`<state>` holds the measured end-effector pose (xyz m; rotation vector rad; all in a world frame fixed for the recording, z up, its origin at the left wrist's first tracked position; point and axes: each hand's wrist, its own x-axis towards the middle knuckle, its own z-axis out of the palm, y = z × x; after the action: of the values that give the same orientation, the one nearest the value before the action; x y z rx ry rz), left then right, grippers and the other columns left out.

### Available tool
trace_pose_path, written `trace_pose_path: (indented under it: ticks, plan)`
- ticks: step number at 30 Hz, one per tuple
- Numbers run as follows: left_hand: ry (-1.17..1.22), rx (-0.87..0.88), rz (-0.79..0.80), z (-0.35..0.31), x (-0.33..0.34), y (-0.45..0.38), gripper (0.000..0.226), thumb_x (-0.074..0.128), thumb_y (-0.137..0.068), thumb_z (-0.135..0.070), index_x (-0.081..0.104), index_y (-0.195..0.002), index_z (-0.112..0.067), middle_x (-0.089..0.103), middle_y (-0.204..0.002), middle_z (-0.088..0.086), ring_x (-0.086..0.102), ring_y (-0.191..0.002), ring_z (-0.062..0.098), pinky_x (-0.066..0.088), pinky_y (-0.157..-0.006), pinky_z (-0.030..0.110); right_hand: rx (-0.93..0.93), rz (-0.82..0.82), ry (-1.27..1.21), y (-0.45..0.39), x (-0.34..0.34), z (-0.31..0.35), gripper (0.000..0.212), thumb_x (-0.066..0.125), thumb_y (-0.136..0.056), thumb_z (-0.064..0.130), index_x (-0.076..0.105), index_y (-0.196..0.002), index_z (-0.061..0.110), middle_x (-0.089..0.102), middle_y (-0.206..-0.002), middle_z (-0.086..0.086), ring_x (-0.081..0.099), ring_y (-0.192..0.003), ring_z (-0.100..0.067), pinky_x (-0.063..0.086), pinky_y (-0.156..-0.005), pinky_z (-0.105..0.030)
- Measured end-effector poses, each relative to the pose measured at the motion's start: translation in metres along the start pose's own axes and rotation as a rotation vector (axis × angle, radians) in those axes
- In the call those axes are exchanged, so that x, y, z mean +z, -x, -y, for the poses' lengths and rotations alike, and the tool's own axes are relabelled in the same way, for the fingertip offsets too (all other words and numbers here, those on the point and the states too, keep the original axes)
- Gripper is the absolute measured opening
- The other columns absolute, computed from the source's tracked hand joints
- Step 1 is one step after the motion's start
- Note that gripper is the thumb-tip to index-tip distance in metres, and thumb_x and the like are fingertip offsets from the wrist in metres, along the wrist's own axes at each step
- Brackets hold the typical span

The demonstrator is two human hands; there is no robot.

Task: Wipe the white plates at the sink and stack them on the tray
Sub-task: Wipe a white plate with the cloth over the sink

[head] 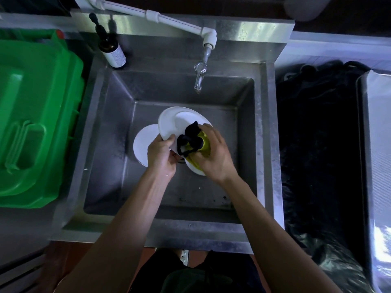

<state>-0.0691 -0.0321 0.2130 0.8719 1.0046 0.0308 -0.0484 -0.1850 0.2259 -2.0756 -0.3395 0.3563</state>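
Two hands are recorded above the middle of the sink basin [110, 132]. Left hand [161, 152]: fingers curled around the lower left edge of a tilted white plate [169, 123], thumb laid on its face. Right hand [213, 153]: closed around a yellow-green cloth with black parts [194, 142], which is pressed against the right part of that plate's face. A second white plate [141, 142] is seen flat on the basin floor, partly covered by the held plate and the left hand; a further white rim [197, 170] shows below the right hand. Metal tap [200, 77]: mounted on the sink's back wall, fed by a white pipe [156, 16]. Dark pump bottle [111, 47]: upright at the sink's back left corner. Green plastic crate [36, 115]: set beside the sink's left edge. Black plastic bag [317, 134]: beside the right edge, with a steel tray [378, 166] at the far right.
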Motion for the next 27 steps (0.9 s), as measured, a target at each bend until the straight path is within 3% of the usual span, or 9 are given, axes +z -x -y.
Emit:
trace_pose_path:
  ticks: [2, 4, 7, 11, 14, 16, 20, 27]
  plan:
    - [0.001, 0.005, 0.023, 0.001, -0.001, 0.002, 0.029, 0.056, -0.098, -0.004, 0.067, -0.125, -0.006, 0.07, -0.113, 0.019, 0.067, -0.097, 0.033, 0.054, -0.089, 0.05, -0.052, -0.007, 0.142, 0.002, 0.007, -0.002, 0.066, 0.063, -0.085, 0.042, 0.047, -0.146, 0.019, 0.044, -0.153, -0.003, 0.038, -0.142, -0.025, 0.032, -0.117, -0.045]
    - [0.02, 0.003, 0.052, 0.001, 0.0, 0.005, 0.029, 0.054, -0.099, -0.005, 0.065, -0.126, -0.004, 0.07, -0.104, 0.017, 0.067, -0.082, 0.03, 0.054, -0.076, 0.042, -0.053, -0.054, 0.224, 0.003, 0.015, -0.002, 0.067, 0.053, -0.084, 0.05, 0.049, -0.144, 0.021, 0.044, -0.153, -0.001, 0.039, -0.14, -0.028, 0.034, -0.113, -0.05]
    - [0.015, -0.005, 0.048, 0.001, 0.0, 0.006, 0.025, 0.052, -0.101, -0.007, 0.067, -0.121, -0.006, 0.067, -0.086, 0.008, 0.058, -0.054, 0.017, 0.049, -0.056, 0.029, -0.061, -0.124, 0.31, 0.003, 0.03, -0.002, 0.058, 0.062, -0.085, 0.044, 0.055, -0.139, 0.023, 0.049, -0.148, 0.001, 0.041, -0.137, -0.033, 0.038, -0.107, -0.056]
    - [-0.01, 0.024, 0.125, 0.0, -0.005, 0.006, 0.03, 0.051, -0.102, -0.009, 0.064, -0.127, -0.002, 0.069, -0.092, 0.014, 0.065, -0.071, 0.024, 0.051, -0.064, 0.034, -0.089, -0.163, 0.305, 0.012, 0.036, -0.012, 0.057, 0.071, -0.087, 0.04, 0.057, -0.138, 0.02, 0.05, -0.148, -0.001, 0.043, -0.137, -0.032, 0.035, -0.112, -0.05]
    - [0.021, 0.016, 0.146, 0.001, -0.011, 0.005, 0.023, 0.055, -0.101, -0.009, 0.069, -0.119, -0.009, 0.074, -0.112, 0.016, 0.073, -0.094, 0.032, 0.058, -0.08, 0.045, -0.013, -0.153, 0.226, 0.018, 0.029, -0.021, 0.061, 0.06, -0.086, 0.041, 0.053, -0.142, 0.015, 0.048, -0.149, -0.005, 0.043, -0.133, -0.031, 0.035, -0.113, -0.049]
    - [0.047, 0.006, 0.162, 0.003, -0.015, 0.004, 0.021, 0.057, -0.1, -0.008, 0.072, -0.113, -0.014, 0.075, -0.115, 0.012, 0.073, -0.103, 0.03, 0.06, -0.081, 0.048, 0.054, -0.147, 0.179, 0.018, 0.023, -0.027, 0.064, 0.056, -0.085, 0.035, 0.049, -0.144, 0.015, 0.044, -0.152, -0.005, 0.039, -0.135, -0.03, 0.036, -0.113, -0.05]
    - [0.066, -0.011, 0.244, 0.003, -0.025, 0.003, 0.023, 0.06, -0.099, -0.008, 0.08, -0.102, -0.02, 0.074, -0.119, 0.007, 0.072, -0.109, 0.024, 0.061, -0.078, 0.045, 0.133, -0.158, 0.151, 0.01, 0.01, -0.038, 0.064, 0.061, -0.084, 0.026, 0.047, -0.146, 0.018, 0.042, -0.152, -0.005, 0.039, -0.134, -0.03, 0.038, -0.112, -0.052]
    - [0.019, -0.056, 0.358, 0.003, -0.037, 0.005, 0.025, 0.061, -0.094, -0.01, 0.071, -0.117, -0.015, 0.072, -0.123, 0.007, 0.069, -0.115, 0.027, 0.061, -0.08, 0.045, 0.216, -0.181, 0.127, -0.011, -0.008, -0.049, 0.065, 0.066, -0.085, 0.024, 0.044, -0.147, 0.026, 0.044, -0.148, 0.002, 0.042, -0.131, -0.027, 0.041, -0.109, -0.045]
